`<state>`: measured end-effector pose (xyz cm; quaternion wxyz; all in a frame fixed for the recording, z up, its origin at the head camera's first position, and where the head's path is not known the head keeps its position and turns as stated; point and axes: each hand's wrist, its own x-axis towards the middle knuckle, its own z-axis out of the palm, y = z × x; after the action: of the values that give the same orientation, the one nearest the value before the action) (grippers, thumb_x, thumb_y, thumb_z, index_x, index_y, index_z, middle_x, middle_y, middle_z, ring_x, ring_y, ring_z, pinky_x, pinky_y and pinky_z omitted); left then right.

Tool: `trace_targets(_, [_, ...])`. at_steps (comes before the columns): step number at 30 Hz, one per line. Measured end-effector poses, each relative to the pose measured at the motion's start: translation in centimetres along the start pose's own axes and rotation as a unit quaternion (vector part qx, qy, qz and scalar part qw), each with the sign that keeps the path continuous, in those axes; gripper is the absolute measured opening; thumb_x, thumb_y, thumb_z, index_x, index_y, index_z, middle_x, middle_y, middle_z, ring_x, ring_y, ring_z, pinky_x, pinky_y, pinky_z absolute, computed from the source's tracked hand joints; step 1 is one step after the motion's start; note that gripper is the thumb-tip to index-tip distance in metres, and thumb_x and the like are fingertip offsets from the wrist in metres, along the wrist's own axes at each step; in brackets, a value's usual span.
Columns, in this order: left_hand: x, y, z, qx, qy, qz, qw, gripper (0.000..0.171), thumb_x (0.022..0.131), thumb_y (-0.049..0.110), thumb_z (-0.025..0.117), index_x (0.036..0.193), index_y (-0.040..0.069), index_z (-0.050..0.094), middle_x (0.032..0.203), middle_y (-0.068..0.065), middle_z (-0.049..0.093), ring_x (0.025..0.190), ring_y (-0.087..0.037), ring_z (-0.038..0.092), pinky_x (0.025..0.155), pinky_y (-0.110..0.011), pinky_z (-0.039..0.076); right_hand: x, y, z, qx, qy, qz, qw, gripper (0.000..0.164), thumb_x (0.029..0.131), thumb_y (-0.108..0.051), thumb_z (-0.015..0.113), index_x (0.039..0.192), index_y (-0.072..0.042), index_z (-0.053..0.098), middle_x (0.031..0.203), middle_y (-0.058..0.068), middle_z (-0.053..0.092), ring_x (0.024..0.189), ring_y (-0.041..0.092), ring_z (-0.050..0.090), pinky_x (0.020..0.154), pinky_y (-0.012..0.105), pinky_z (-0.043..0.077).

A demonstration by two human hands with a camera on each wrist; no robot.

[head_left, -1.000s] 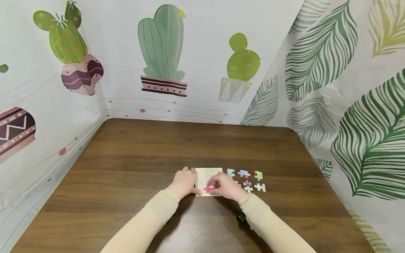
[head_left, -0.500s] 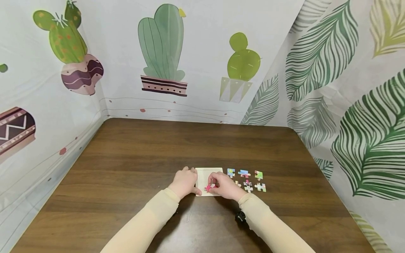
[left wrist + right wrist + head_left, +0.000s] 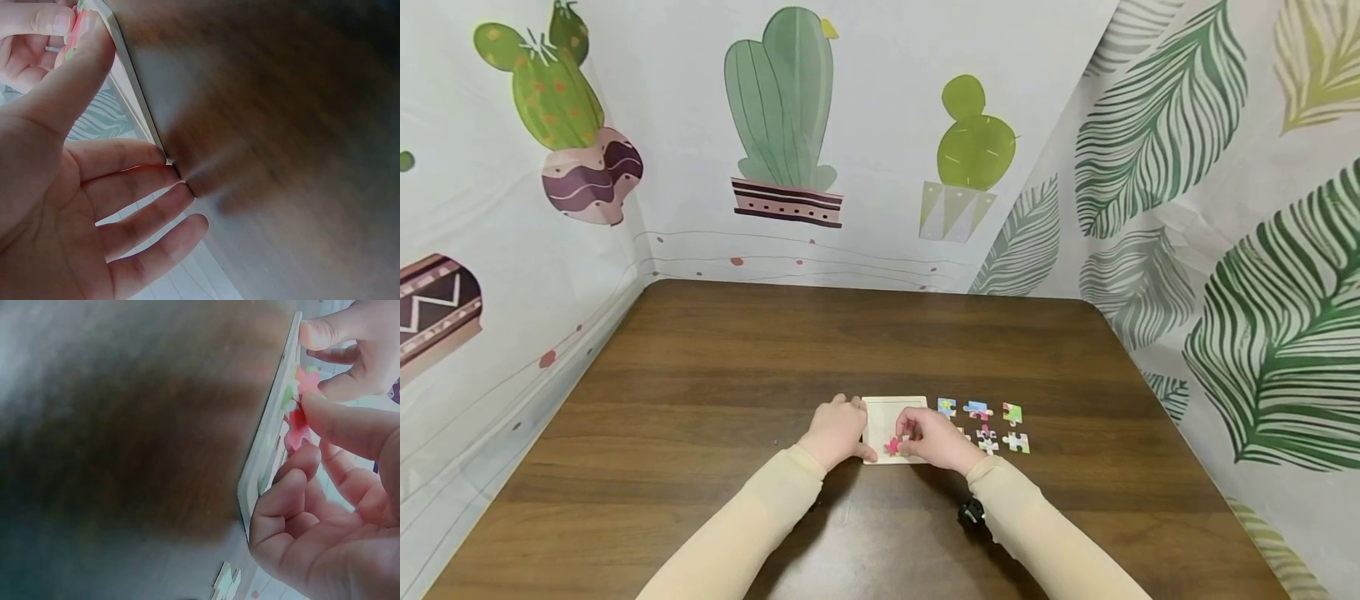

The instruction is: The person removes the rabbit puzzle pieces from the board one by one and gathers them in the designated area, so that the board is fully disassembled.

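Note:
A shallow pale wooden puzzle tray (image 3: 883,414) lies on the table under both hands. My left hand (image 3: 838,431) rests at its left side, thumb on the front left corner and nearly straight fingers along the left edge. Over the tray's front part, my right hand (image 3: 934,437) pinches a red and pink jigsaw piece (image 3: 299,427) between thumb and fingertips. A pink and green piece (image 3: 307,378) sits in the tray's front left corner, right beside the held piece and close to the left thumb. The right fingers hide part of the held piece.
Several loose jigsaw pieces lie right of the tray in two rough rows, among them a blue one (image 3: 947,407), a green one (image 3: 1012,413) and a pale one (image 3: 1017,442). The brown wooden table (image 3: 737,358) meets patterned wall cloth behind.
My right fingertips have shifted slightly to the right over the tray, still pinching the jigsaw piece. The left hand and the tray stay in place.

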<state>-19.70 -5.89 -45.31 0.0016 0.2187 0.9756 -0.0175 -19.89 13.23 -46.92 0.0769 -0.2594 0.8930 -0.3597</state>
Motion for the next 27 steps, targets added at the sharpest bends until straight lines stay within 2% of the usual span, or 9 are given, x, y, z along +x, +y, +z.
trace_targets(7, [0.1,0.0,-0.2,-0.001,-0.010,-0.003,0.9999,0.084,0.060,0.062,0.077,0.117,0.002,0.065,0.111,-0.009,0.064,0.090,-0.024,0.055,0.063,-0.036,0.053,0.0,0.3,-0.2,0.040,-0.019,0.008,0.999,0.011,0.082,-0.002,0.069,0.083,-0.006,0.059,0.071,-0.003,0.054,0.065,0.006,0.048,0.061,0.021,0.041])
trace_targets(14, [0.0,0.0,-0.1,0.000,-0.005,-0.001,1.0000,0.081,0.059,0.062,0.077,0.113,0.003,0.066,0.103,-0.007,0.063,0.087,-0.023,0.054,0.062,-0.036,0.052,-0.3,0.5,-1.2,0.066,-0.025,0.022,0.997,0.006,0.087,-0.007,0.067,0.087,-0.009,0.061,0.075,-0.002,0.058,0.068,0.008,0.053,0.064,0.024,0.045])
trace_targets(22, [0.0,0.0,0.0,0.008,-0.003,0.001,1.0000,0.084,0.059,0.063,0.076,0.116,0.003,0.065,0.106,-0.007,0.063,0.088,-0.024,0.055,0.060,-0.036,0.052,-1.6,1.9,-3.2,0.090,-0.019,0.035,0.995,0.006,0.087,-0.007,0.066,0.088,-0.006,0.060,0.073,0.001,0.058,0.063,0.011,0.052,0.055,0.023,0.044])
trace_targets(27, [0.1,0.0,0.2,0.010,-0.005,0.000,0.9999,0.084,0.059,0.063,0.076,0.117,0.003,0.065,0.106,-0.007,0.063,0.089,-0.024,0.055,0.061,-0.036,0.052,-2.6,2.9,-4.0,0.087,-0.025,0.041,0.995,0.006,0.087,-0.005,0.066,0.089,-0.005,0.060,0.073,0.002,0.058,0.064,0.011,0.053,0.059,0.023,0.046])
